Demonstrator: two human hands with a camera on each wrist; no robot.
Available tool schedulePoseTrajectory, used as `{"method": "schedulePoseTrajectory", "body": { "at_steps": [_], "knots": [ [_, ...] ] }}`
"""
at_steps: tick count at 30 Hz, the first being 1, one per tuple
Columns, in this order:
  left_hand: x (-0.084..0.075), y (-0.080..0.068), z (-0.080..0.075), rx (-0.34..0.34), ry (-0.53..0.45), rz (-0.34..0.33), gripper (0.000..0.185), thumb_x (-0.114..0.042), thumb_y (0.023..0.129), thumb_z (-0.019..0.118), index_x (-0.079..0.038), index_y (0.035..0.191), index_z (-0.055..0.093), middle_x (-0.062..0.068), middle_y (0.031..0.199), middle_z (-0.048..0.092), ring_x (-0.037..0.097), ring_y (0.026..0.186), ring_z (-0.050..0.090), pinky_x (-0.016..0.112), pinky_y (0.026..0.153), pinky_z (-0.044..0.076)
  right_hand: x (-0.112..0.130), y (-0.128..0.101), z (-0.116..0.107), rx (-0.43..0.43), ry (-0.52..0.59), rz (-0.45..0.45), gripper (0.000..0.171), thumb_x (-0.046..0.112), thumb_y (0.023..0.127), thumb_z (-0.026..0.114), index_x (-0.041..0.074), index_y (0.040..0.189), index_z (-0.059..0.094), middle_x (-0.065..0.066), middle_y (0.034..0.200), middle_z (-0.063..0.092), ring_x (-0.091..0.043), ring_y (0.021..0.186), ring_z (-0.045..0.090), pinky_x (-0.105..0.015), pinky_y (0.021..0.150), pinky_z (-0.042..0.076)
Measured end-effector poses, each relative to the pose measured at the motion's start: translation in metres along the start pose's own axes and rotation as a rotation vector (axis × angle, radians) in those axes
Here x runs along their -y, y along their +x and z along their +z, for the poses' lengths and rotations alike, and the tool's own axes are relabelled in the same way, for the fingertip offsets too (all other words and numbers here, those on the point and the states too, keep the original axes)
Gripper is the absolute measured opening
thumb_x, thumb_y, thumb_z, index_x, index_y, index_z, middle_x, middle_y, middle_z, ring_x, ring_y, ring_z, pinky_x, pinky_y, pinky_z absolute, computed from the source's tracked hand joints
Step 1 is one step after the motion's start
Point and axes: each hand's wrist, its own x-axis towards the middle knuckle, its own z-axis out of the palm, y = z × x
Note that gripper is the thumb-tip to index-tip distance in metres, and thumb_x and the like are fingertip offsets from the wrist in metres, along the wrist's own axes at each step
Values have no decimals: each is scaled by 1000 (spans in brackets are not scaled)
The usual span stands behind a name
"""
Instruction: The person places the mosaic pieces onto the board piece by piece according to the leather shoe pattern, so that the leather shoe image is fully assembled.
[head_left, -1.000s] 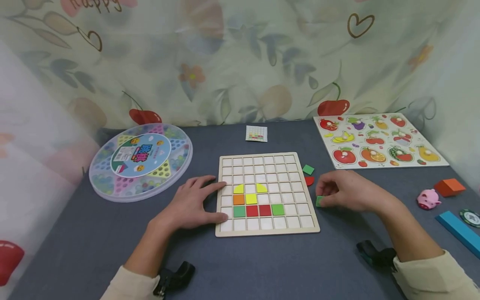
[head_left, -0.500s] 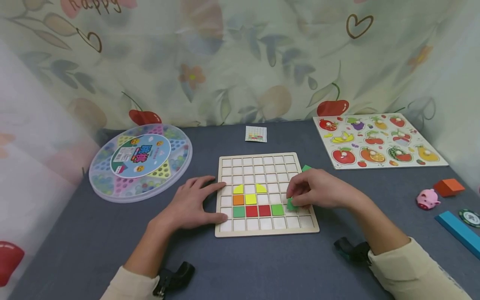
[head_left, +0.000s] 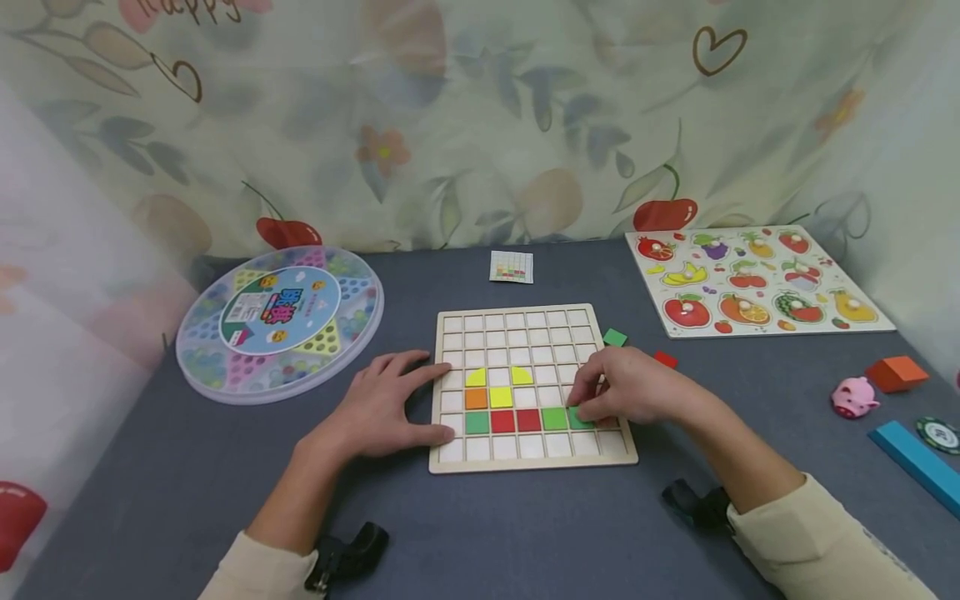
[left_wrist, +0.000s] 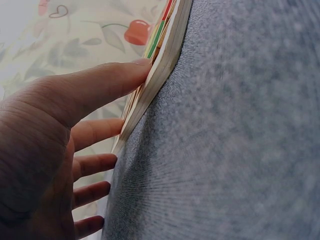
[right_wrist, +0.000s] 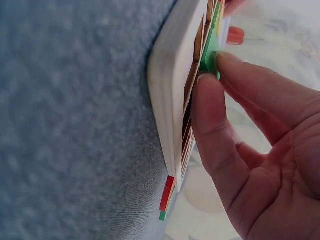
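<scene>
A pale wooden grid board [head_left: 532, 450] lies on the table with coloured tiles in some cells. My left hand [head_left: 382, 404] rests on the board's left edge, thumb and index finger on the rim, the other fingers stretched out beside it. With thumb and index finger, my right hand [head_left: 626, 387] pinches a green square tile [head_left: 581, 418] at the cell right of another green tile [head_left: 554, 419]. In the right wrist view the pinched tile [right_wrist: 210, 60] stands tilted against the grid. Two red tiles [head_left: 516, 421], a left green tile [head_left: 477, 423], an orange tile [head_left: 476, 399] and yellow pieces [head_left: 501, 397] fill other cells.
Beyond the board's right edge lie a loose green tile [head_left: 615, 337] and a red piece [head_left: 665, 359]. A small pattern card [head_left: 512, 267] stands behind. A round game box [head_left: 281, 325] is left, a fruit puzzle [head_left: 757, 283] right. A toy pig [head_left: 855, 397] and blocks [head_left: 897, 374] sit far right.
My right hand has carried the green tile leftward from beside the board onto its grid, then lowered it at a cell. A red piece shows beside the hand. The left hand stays put.
</scene>
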Motion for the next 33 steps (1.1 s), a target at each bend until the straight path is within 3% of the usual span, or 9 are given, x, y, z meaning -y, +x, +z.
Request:
{"method": "schedulePoseTrajectory", "body": {
  "at_steps": [4, 11, 20, 25, 33],
  "knots": [
    [1, 1, 1, 1, -1, -6, 85, -65, 83, 74, -32, 157, 47, 10, 166, 34, 40, 150, 27, 69, 117, 25, 0, -1, 3, -25, -1, 11, 11, 10, 86, 82, 13, 95, 79, 0, 78, 66, -14, 72, 59, -30, 65, 49],
    [0, 2, 0, 7, 2, -15, 86, -65, 82, 74, -32, 157, 46, 9, 166, 34, 39, 150, 26, 69, 118, 24, -1, -4, 2, -36, -24, 6, 6, 11, 85, 82, 14, 86, 77, 3, 80, 69, -14, 73, 60, -31, 66, 50],
    [-2, 2, -1, 3, 7, -11, 86, -66, 83, 73, -31, 157, 46, 10, 166, 34, 40, 149, 27, 69, 118, 25, -27, -6, -25, -178, 16, 58, 14, 14, 91, 78, 8, 104, 76, -5, 89, 68, -18, 73, 62, -33, 67, 55],
    [-2, 2, 0, 6, 13, -20, 86, -65, 82, 74, -33, 157, 46, 8, 166, 34, 39, 150, 26, 68, 119, 24, -41, 2, -39, -276, -18, 114, 22, 12, 93, 74, 2, 113, 72, -11, 94, 67, -18, 66, 63, -33, 64, 53],
    [-2, 1, 1, 10, 3, -27, 86, -64, 82, 75, -33, 157, 46, 9, 167, 33, 39, 150, 25, 68, 119, 24, -50, 21, -45, -260, -113, 183, 39, 21, 94, 73, -3, 124, 67, -20, 109, 69, -16, 68, 64, -31, 68, 51]
  ]
}}
